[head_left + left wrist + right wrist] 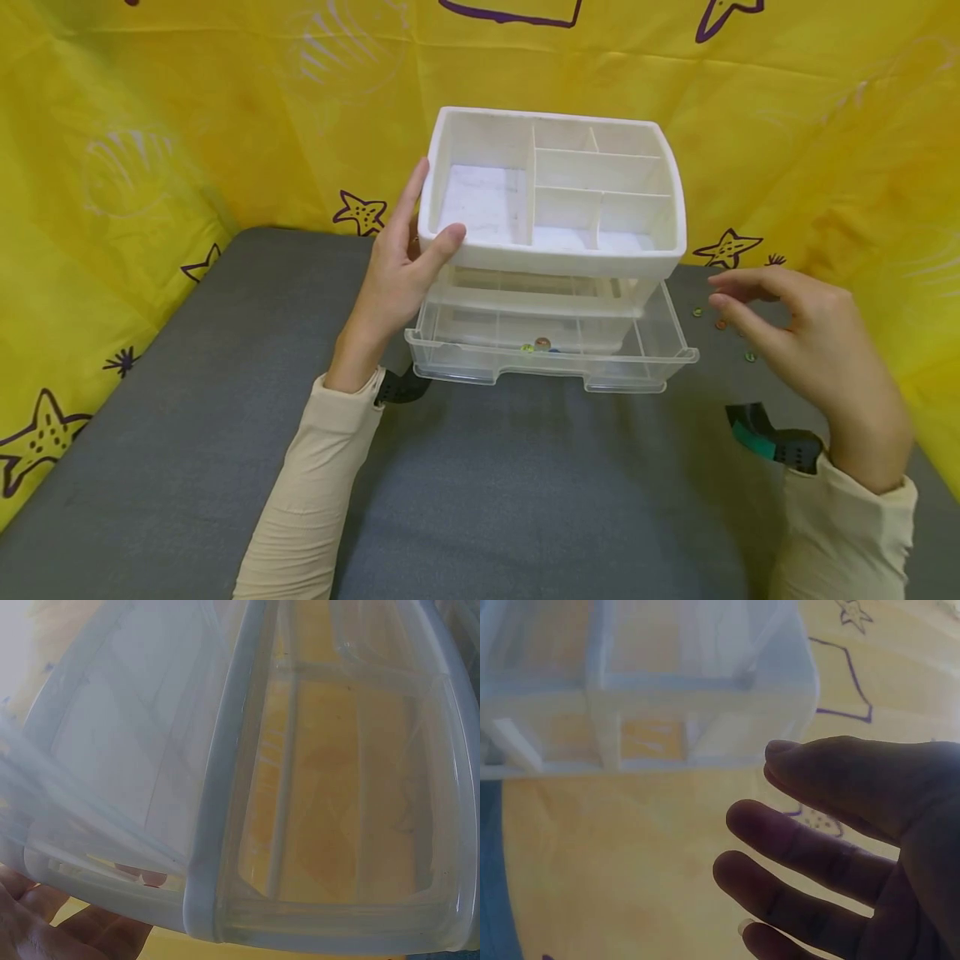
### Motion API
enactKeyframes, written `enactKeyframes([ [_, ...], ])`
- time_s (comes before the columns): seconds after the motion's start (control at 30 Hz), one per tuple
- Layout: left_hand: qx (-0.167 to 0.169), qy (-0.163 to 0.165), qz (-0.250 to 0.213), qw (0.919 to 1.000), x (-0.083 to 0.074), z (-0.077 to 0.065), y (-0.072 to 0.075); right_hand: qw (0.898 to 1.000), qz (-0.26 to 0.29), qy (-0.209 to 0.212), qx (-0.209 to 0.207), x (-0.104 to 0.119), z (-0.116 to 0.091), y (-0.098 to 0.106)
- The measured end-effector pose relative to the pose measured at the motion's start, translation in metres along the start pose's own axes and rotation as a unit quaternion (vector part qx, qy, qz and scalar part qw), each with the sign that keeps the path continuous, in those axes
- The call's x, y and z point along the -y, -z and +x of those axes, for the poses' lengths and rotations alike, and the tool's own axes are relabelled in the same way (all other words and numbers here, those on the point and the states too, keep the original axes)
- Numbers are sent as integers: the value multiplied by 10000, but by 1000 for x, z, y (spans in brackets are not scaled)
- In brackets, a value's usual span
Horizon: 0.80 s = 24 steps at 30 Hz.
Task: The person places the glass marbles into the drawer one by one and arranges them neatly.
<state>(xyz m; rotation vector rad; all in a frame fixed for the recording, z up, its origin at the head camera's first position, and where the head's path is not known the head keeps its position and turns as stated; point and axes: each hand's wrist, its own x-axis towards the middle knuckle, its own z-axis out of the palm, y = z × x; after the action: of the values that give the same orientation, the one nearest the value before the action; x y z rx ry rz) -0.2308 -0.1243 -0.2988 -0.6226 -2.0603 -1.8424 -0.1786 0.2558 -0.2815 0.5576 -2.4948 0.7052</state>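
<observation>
A white desktop drawer organizer [555,265] with a divided top tray stands in the middle of the head view. Below its top, a clear drawer [480,367] is pulled out toward me, with a few small buttons [542,343] inside. My left hand [401,258] grips the organizer's upper left side, thumb over the front rim and fingers along the side. To the right of the organizer, apart from it, my right hand [810,333] hovers above the table. The right wrist view shows its thumb and fingers loosely bent and spread, with nothing seen between them.
Several small green and brown buttons [750,357] lie on the grey table [525,492], right of the drawer and partly behind my right hand. A yellow cloth [247,125] with sea-creature drawings hangs behind the table and along both sides.
</observation>
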Motion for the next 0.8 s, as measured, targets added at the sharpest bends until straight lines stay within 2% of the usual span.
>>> enactKeyframes([
  [0.1,-5,6,8,10000,-1,0,0,9993,59,-307,217,-7,0,-1],
  [0.4,-12,69,16,10000,0,0,-1,9948,194,-816,574,-27,0,-3],
  [0.8,-35,73,-22,10000,-1,-1,-1,9814,163,-1410,1294,-55,-2,-4],
])
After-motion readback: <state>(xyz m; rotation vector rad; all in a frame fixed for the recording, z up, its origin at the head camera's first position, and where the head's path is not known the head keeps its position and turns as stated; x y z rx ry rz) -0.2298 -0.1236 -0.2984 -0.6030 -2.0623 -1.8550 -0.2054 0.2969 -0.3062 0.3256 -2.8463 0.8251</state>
